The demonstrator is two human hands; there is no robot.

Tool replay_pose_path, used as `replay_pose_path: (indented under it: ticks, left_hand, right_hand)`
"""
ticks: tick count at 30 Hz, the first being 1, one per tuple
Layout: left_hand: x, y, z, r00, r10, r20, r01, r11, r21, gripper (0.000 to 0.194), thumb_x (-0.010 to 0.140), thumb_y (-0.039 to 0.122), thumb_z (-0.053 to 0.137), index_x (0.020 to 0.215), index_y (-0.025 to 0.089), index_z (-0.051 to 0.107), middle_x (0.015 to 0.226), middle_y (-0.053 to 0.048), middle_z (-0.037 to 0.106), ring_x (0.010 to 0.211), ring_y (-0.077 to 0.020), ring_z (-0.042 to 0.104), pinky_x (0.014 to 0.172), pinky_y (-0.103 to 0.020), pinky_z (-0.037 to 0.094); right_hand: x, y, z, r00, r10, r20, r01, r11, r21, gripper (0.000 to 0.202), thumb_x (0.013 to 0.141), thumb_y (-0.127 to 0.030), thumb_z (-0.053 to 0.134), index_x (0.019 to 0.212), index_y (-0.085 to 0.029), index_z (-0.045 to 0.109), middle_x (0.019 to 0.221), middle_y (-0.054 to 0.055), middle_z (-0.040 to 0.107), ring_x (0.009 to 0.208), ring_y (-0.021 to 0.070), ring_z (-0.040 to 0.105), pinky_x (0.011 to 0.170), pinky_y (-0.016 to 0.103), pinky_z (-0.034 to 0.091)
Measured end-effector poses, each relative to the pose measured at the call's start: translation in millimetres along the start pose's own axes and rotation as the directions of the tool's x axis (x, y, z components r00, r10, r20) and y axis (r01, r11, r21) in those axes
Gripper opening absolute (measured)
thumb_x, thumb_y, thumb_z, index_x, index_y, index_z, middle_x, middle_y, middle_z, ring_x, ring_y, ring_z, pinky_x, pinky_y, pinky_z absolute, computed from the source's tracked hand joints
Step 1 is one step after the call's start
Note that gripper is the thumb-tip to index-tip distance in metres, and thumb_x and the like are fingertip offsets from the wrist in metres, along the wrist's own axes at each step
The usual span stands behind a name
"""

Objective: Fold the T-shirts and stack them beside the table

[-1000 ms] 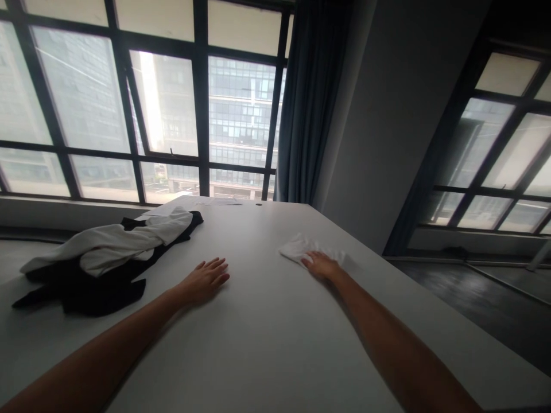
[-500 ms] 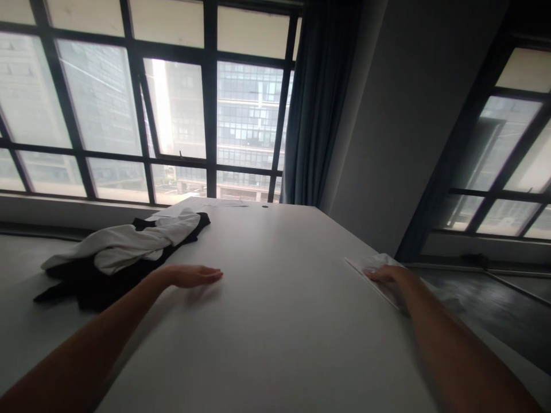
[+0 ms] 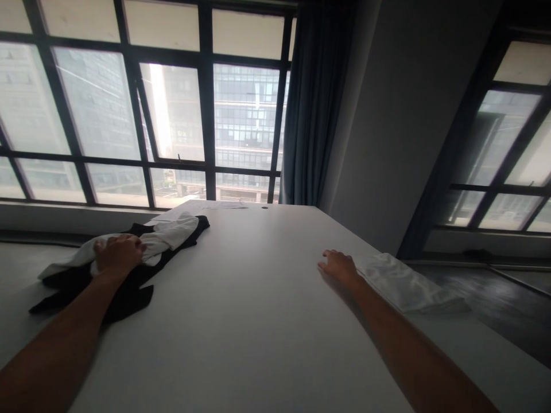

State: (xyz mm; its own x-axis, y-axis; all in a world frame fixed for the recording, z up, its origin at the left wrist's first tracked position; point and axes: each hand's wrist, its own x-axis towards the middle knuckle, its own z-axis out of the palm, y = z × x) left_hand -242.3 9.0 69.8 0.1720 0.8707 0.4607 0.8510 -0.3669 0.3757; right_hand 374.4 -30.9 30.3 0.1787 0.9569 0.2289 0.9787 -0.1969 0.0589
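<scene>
On the left side of the white table [image 3: 258, 327] lies a crumpled white garment [image 3: 175, 232], on top of a black garment [image 3: 133, 298]. My left hand [image 3: 120, 253] is on the white garment, its fingers curled into the fabric. My right hand [image 3: 340, 266] is over the tabletop at the right, holding nothing, with its fingers bent and somewhat apart. Just right of it a folded white piece [image 3: 407, 284] lies flat near the table's right edge; whether it is cloth or something in a plastic bag I cannot tell.
Thin papers [image 3: 224, 205] lie at the far end of the table, near a small dark round hole [image 3: 264, 207]. Beyond it are windows [image 3: 172, 115], a blue curtain [image 3: 310, 115] and a grey pillar [image 3: 370, 132]. Dark floor [image 3: 495, 292] shows at the right.
My left hand has moved left from over the bare tabletop onto the white garment and closed on it. My right hand has let go of the folded white piece and moved left.
</scene>
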Motion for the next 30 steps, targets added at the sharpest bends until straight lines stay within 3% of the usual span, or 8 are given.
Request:
replay_pose_path:
  ticks: [6, 11, 16, 18, 22, 25, 27, 30]
  left_hand:
    - [12, 71, 41.1, 0.915, -0.22, -0.338, 0.209, 0.975, -0.07, 0.025, 0.087, 0.041, 0.046, 0.087, 0.019, 0.059, 0.105, -0.009, 0.072, 0.11, -0.0359, 0.063, 0.093, -0.049, 0.049]
    - [-5, 150, 106.2, 0.993, 0.101, -0.067, -0.119, 0.928, -0.353, 0.028, 0.089, 0.045, 0.046, 0.086, 0.022, 0.061, 0.112, -0.006, 0.076, 0.101, -0.0223, 0.07, 0.086, -0.031, 0.055]
    - [-34, 207, 116.5, 0.752, 0.557, 0.352, -0.288, 0.758, -0.585, 0.037, 0.093, 0.051, 0.05, 0.106, 0.022, 0.068, 0.117, -0.007, 0.074, 0.101, -0.0216, 0.07, 0.087, -0.031, 0.053]
    - [-37, 212, 106.9, 0.721, 0.573, 0.39, -0.371, 0.794, -0.482, 0.043, 0.088, 0.058, 0.056, 0.113, 0.025, 0.068, 0.117, -0.006, 0.074, 0.104, -0.0239, 0.068, 0.09, -0.034, 0.051]
    - [-25, 185, 93.5, 0.759, 0.523, 0.387, -0.523, 0.844, -0.115, 0.065, 0.069, 0.067, 0.07, 0.124, 0.032, 0.065, 0.124, -0.006, 0.07, 0.117, -0.0323, 0.059, 0.107, -0.045, 0.037]
    - [-14, 153, 91.6, 0.787, 0.47, 0.399, -0.53, 0.846, 0.05, 0.04, 0.076, 0.049, 0.068, 0.112, 0.033, 0.071, 0.11, -0.004, 0.074, 0.112, -0.0293, 0.061, 0.115, -0.049, 0.024]
    - [-9, 137, 89.0, 0.826, 0.43, 0.364, -0.51, 0.844, 0.162, 0.019, 0.081, 0.03, 0.058, 0.093, 0.029, 0.074, 0.095, -0.003, 0.074, 0.103, -0.0256, 0.065, 0.116, -0.049, 0.022]
    - [-2, 123, 80.0, 0.908, 0.375, 0.185, -0.417, 0.844, 0.338, 0.021, 0.081, 0.02, 0.049, 0.08, 0.023, 0.07, 0.092, -0.008, 0.072, 0.097, -0.0268, 0.065, 0.11, -0.05, 0.031]
  right_hand:
    - [-5, -12, -3, 0.991, -0.095, -0.092, 0.096, 0.995, 0.007, 0.035, 0.091, -0.034, 0.05, 0.117, -0.016, 0.066, 0.121, 0.015, 0.067, 0.113, 0.028, 0.059, 0.095, 0.04, 0.04]
    - [-9, -33, -3, 0.974, -0.219, -0.049, 0.224, 0.963, 0.152, 0.042, 0.089, -0.036, 0.055, 0.124, -0.014, 0.064, 0.129, 0.014, 0.064, 0.119, 0.0269, 0.057, 0.1, 0.039, 0.041]
    - [-14, -73, -4, 0.874, -0.486, -0.023, 0.472, 0.836, 0.278, 0.071, 0.08, -0.027, 0.064, 0.147, -0.015, 0.043, 0.149, 0.014, 0.048, 0.134, 0.0273, 0.046, 0.11, 0.04, 0.038]
    - [-15, -94, -6, 0.828, -0.559, -0.053, 0.548, 0.784, 0.291, 0.078, 0.077, -0.022, 0.065, 0.15, -0.02, 0.039, 0.154, 0.012, 0.042, 0.138, 0.0274, 0.043, 0.112, 0.042, 0.037]
    - [-10, -129, -11, 0.724, -0.681, -0.109, 0.677, 0.672, 0.301, 0.068, 0.073, -0.013, 0.063, 0.14, -0.021, 0.053, 0.15, 0.011, 0.047, 0.134, 0.0262, 0.048, 0.113, 0.04, 0.037]
    - [-3, -135, -16, 0.686, -0.725, -0.065, 0.711, 0.649, 0.269, 0.055, 0.07, -0.01, 0.062, 0.125, -0.019, 0.064, 0.134, 0.011, 0.063, 0.121, 0.0252, 0.059, 0.108, 0.036, 0.041]
    - [1, -127, -22, 0.732, -0.682, -0.006, 0.669, 0.717, 0.197, 0.042, 0.071, -0.013, 0.063, 0.113, -0.017, 0.068, 0.118, 0.012, 0.07, 0.112, 0.0269, 0.063, 0.101, 0.035, 0.044]
    - [2, -107, -33, 0.89, -0.456, -0.006, 0.456, 0.889, 0.029, 0.029, 0.078, -0.022, 0.061, 0.105, -0.013, 0.067, 0.103, 0.017, 0.073, 0.102, 0.0313, 0.066, 0.093, 0.038, 0.045]
